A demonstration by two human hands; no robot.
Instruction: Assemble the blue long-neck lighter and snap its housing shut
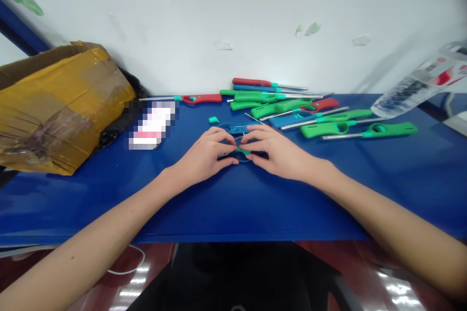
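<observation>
A blue lighter (239,155) lies in the middle of the blue counter (233,204), with a small green piece at its middle. The left hand (206,155) and the right hand (277,153) both pinch it with their fingertips, which almost touch. Just behind lies another blue part (235,128). A pile of lighters (292,104) sits by the wall. A box (54,107) stands at the left.
</observation>
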